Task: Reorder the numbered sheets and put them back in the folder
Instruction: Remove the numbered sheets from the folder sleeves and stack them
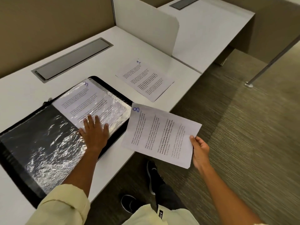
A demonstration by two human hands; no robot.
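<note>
A black folder (pixel 113 93) with shiny plastic sleeves lies open on the white desk (pixel 21 93). Its right-hand sleeve holds a printed sheet marked 3 (pixel 84 98). My left hand (pixel 95 133) presses flat on the lower edge of that sleeve, fingers spread. My right hand (pixel 200 151) pinches the corner of a printed sheet marked 8 (pixel 159 135), held in the air past the desk's front edge, to the right of the folder. A sheet marked 1 (pixel 146 78) lies flat on the desk behind and to the right of the folder.
A grey cable hatch (pixel 73 59) is set into the desk behind the folder. A white divider panel (pixel 146 28) stands at the right, with another desk (pixel 211 34) beyond it. Carpet floor and my black shoes (pixel 151 174) lie below the desk edge.
</note>
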